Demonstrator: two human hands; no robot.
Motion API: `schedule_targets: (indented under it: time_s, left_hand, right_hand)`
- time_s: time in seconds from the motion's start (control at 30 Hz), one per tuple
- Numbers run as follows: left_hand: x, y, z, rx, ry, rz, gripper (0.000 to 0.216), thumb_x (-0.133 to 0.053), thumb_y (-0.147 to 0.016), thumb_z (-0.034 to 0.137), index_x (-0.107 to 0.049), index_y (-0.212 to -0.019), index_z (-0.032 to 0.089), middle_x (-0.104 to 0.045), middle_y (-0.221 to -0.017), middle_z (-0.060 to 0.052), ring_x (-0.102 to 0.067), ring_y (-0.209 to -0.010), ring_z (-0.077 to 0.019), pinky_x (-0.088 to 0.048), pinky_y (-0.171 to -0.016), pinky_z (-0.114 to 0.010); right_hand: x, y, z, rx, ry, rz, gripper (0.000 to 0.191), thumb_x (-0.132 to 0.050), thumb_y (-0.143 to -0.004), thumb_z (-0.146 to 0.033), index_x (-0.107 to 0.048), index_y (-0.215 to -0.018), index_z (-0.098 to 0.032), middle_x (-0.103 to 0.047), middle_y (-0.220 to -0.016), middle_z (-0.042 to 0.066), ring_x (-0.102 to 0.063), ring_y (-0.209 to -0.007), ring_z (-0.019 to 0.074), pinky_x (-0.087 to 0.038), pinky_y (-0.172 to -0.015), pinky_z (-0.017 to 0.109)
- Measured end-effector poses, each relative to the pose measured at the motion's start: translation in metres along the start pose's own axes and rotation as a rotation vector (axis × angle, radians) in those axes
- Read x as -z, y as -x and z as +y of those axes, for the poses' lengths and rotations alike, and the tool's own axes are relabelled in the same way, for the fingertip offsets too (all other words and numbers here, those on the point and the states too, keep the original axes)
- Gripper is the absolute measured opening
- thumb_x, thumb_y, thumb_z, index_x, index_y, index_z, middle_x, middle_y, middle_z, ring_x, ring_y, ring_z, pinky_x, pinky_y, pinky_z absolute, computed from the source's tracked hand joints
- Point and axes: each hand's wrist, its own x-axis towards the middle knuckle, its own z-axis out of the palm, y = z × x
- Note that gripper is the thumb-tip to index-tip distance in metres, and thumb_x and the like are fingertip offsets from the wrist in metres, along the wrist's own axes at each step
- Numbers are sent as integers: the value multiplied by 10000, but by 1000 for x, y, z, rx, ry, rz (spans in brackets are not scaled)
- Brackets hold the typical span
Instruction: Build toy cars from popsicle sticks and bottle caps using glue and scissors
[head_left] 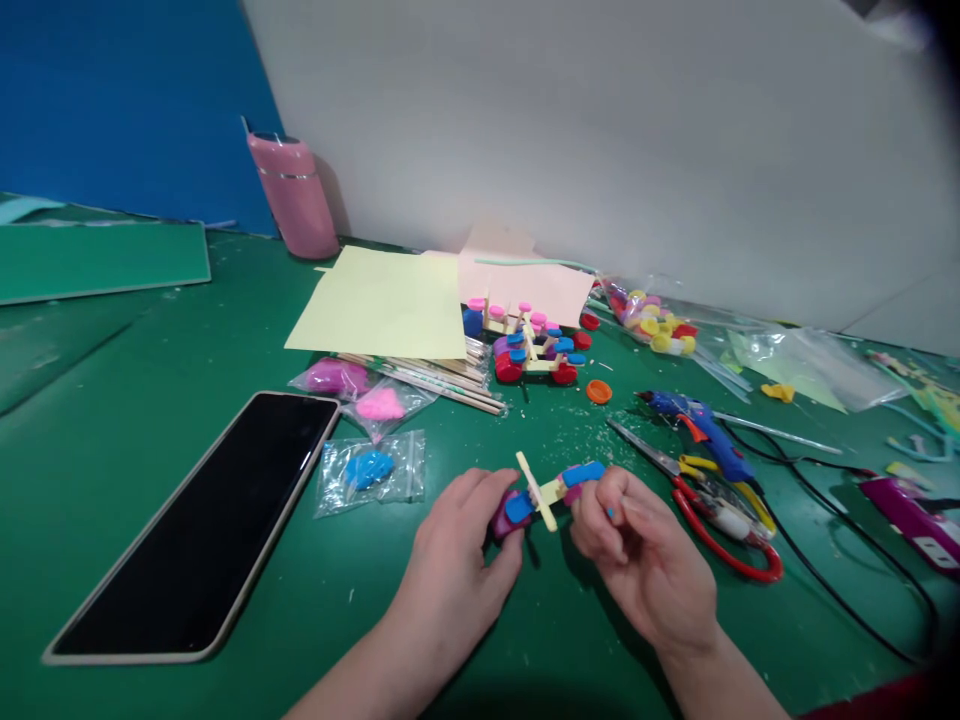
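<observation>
Clay-and-stick model [550, 493], lower centre of the frame: left hand [461, 532] clasps its left end; right hand [637, 550] curls by the other, its grip's hold indeterminable.

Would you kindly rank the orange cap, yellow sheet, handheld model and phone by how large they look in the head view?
1. Phone
2. Yellow sheet
3. Handheld model, partly hidden
4. Orange cap
</observation>
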Motion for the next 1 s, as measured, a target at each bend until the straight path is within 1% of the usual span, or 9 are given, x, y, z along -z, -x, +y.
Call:
schedule_targets:
  time_s: [0.27, 0.47, 0.53, 0.6, 0.67, 0.73, 0.8, 0.9, 1.0]
  left_hand:
    - [0, 0, -1, -7, -30, 5, 307, -471, -732, 112, -524, -1029, 169, -569, -858, -61, -538, -805, -198, -454, -702, -330]
    - [0, 1, -1, 5, -39, -7, 345, -492, -724, 120, -512, -1069, 144, -568, -909, -86, -525, -861, -217, -446, -745, -355]
    - [0, 1, -1, 4, -48, -10, 343, -491, -726, 122, -511, -1067, 153, -569, -900, -82, -527, -847, -215, -450, -733, -354]
    - [0, 1, 0, 4, -59, -9, 350, -493, -722, 120, -509, -1069, 169, -572, -895, -75, -530, -838, -214, -452, -723, -355]
    - [0, 3, 1, 3, -59, -4, 370, -506, -714, 123, -501, -1080, 176, -574, -918, -78, -532, -858, -220, -453, -730, -364]
    - [1, 4, 2, 7, -50, 2, 377, -527, -707, 138, -502, -1082, 169, -573, -956, -91, -531, -890, -230, -451, -747, -376]
    - [2, 5, 2, 13, -34, 12, 345, -543, -706, 155, -523, -1051, 162, -575, -973, -100, -533, -903, -233, -452, -757, -380]
    - [3, 4, 3, -1, -9, 44, 271, -537, -719, 160, -555, -990, 158, -584, -952, -96, -538, -895, -222, -454, -759, -368]
    - [4, 4, 2, -18, -9, 49, 213, -512, -746, 159, -573, -949, 153, -587, -890, -81, -543, -846, -207, -457, -732, -351]
  right_hand:
    - [-2, -2, -2, -40, -129, -38, 229, -512, -784, -303, -417, -608, -190, -297, -503, -65, -192, -456, 89, -164, -435, 229]
    - [5, -1, 4, 48, 27, -7, 298, -592, -711, -200, -338, -554, -193, -285, -494, -77, -222, -469, 86, -185, -453, 230]
    - [9, 1, 5, 61, 116, -6, 292, -587, -695, -183, -328, -561, -197, -309, -496, -77, -227, -474, 86, -196, -458, 228]
    - [12, 4, 3, 31, 250, -17, 239, -560, -701, -160, -356, -584, -200, -336, -507, -74, -243, -473, 85, -208, -452, 220]
    - [12, 6, -1, -18, 451, -9, 141, -528, -728, -149, -430, -640, -201, -357, -527, -68, -276, -468, 84, -226, -437, 207]
    - [9, 7, -7, -3, 700, 16, 55, -511, -765, -163, -514, -725, -199, -390, -536, -61, -324, -456, 85, -254, -418, 197]
    - [6, 6, -12, 118, 935, 30, 60, -520, -788, -195, -579, -789, -200, -489, -571, -36, -411, -469, 95, -319, -429, 201]
    - [4, 5, -13, 344, 1165, -6, 111, -538, -797, -191, -636, -848, -207, -645, -738, 14, -569, -612, 138, -434, -554, 223]
    - [4, 5, -7, 421, 1273, -68, 164, -530, -804, -165, -634, -925, -204, -681, -847, 33, -620, -739, 155, -469, -660, 230]
